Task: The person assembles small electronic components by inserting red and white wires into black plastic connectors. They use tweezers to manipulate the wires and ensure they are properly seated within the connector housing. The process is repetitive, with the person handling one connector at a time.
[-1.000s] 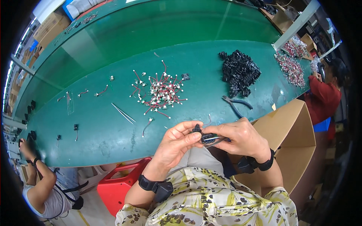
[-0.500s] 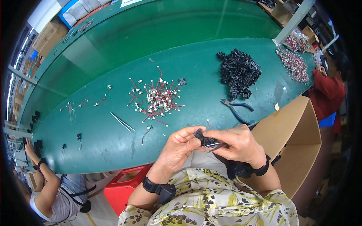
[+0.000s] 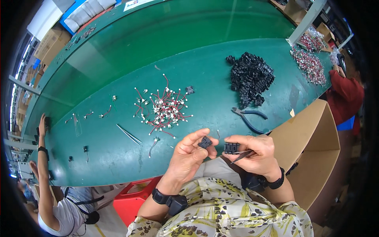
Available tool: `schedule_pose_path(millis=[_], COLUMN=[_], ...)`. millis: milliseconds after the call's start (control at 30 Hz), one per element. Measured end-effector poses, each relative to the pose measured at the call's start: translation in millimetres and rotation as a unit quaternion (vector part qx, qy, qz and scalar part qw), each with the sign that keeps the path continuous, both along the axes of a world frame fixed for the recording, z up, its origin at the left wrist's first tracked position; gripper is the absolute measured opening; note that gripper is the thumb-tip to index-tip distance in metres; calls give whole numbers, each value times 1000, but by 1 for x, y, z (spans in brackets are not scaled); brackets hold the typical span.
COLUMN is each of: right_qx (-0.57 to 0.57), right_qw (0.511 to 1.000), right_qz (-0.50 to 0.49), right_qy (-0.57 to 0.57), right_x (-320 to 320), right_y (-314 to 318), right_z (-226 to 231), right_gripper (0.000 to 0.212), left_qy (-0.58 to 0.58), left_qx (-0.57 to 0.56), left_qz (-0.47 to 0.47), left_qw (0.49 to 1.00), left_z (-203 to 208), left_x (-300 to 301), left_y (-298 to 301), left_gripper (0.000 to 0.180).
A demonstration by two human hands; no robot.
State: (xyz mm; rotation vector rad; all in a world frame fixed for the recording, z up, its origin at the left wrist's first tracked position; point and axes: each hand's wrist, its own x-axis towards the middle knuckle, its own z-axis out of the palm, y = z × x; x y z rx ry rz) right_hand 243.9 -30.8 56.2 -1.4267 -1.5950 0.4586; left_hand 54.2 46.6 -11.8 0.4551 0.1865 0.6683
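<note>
You face a green tabletop with a green panel rising along its far edge. Pale-ended red leads are heaped mid-table; silver tweezers lie between them and the near edge. A pile of black plastic parts sits right of centre, with blue-handled cutting pliers just nearer you. More red-and-white leads cover the far right corner, near a co-worker's red sleeve. Another co-worker's arm reaches to the left end.

Your forearms come up to the near edge. Your left hand grasps a small black piece between thumb and fingers. Your right hand pinches a slotted black block, apart from that piece, and also grips dark pointed tweezers.

An open cardboard box stands against the near edge at your right, black parts partly visible inside.
</note>
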Motion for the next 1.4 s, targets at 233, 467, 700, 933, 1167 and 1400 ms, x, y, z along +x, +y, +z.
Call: schedule_pose_path(millis=[233, 467, 700, 933, 1167, 1400], right_qx=[-126, -195, -247, -289, -277, -213], right_qw=[965, 895, 874, 858, 854, 881], right_qz=[-37, -27, -26, 9, 34, 41], right_qy=[227, 399, 418, 424, 440, 421], right_x=[-12, -17, -16, -18, -19, -27], right_y=[-9, -9, -12, -13, -12, -11], right_z=[-17, -21, -13, -9, -8, -17], right_gripper=[31, 25, 24, 28, 30, 36], left_qy=[108, 158, 192, 143, 143, 158], left_qx=[51, -6, 211, 71, 108, 81], left_qz=[26, 24, 133, 21, 16, 21], left_qw=[993, 987, 949, 987, 984, 984], left_z=[2, 27, 15, 11, 9, 12], left_x=[3, 4, 7, -1, -3, -1], left_y=[-2, -5, -12, -9, -6, -7], left_gripper=[42, 34, 38, 40, 37, 35])
